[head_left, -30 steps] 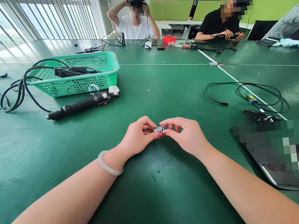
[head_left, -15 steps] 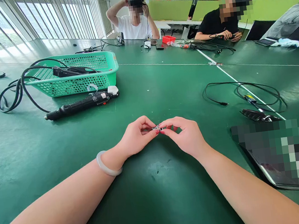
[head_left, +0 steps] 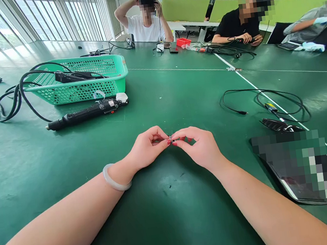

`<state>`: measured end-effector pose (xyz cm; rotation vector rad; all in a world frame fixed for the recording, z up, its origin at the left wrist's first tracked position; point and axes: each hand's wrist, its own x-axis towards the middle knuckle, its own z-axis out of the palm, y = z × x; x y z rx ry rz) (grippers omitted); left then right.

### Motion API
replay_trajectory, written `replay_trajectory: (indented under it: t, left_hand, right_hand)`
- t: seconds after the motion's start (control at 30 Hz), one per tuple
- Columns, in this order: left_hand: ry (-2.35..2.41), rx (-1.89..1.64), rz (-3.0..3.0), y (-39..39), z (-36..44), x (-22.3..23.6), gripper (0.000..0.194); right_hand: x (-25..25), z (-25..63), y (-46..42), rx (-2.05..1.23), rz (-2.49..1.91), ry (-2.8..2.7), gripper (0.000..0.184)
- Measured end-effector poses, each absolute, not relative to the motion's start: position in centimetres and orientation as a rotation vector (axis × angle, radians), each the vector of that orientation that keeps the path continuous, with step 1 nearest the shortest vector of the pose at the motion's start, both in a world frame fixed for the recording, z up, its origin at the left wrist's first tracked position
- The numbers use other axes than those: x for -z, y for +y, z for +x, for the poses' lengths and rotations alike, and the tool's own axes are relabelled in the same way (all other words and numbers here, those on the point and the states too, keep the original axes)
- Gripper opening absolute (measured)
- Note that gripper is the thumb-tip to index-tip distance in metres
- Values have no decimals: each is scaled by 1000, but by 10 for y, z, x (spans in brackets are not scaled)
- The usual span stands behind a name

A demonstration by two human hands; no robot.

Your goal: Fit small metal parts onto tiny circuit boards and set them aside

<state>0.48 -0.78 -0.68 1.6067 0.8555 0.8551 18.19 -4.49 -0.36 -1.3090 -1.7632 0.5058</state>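
Just above the green table [head_left: 160, 190], my left hand [head_left: 148, 147] and my right hand [head_left: 198, 144] meet fingertip to fingertip. Between them is a tiny silver-and-black metallic piece [head_left: 170, 138], pinched from both sides. Fingers cover most of it, so its kind does not show. A pale bangle [head_left: 113, 180] circles my left wrist. Beyond my left hand lies a black electric screwdriver [head_left: 86, 114] with a cable at its side.
A green perforated basket [head_left: 88, 91] holding black cables stands at the back left. To the right are a coiled cable [head_left: 285, 91], a black hair clip [head_left: 280, 125] and dark tablet-like devices [head_left: 295, 178]. Several people sit across the table, near a red tray [head_left: 183, 42].
My fingertips have drawn slightly closer together over the small piece, which shows less now. The whole view has shifted a little. At far right, a person's gloved arm has come up.
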Motion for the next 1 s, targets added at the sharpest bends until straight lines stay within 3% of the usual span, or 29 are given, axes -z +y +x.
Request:
replay_trajectory:
  t: [1.0]
  left_hand:
    - [923, -802, 1642, -7, 5, 7, 20]
  right_hand:
    - [12, 181, -40, -509, -1316, -1774, 13]
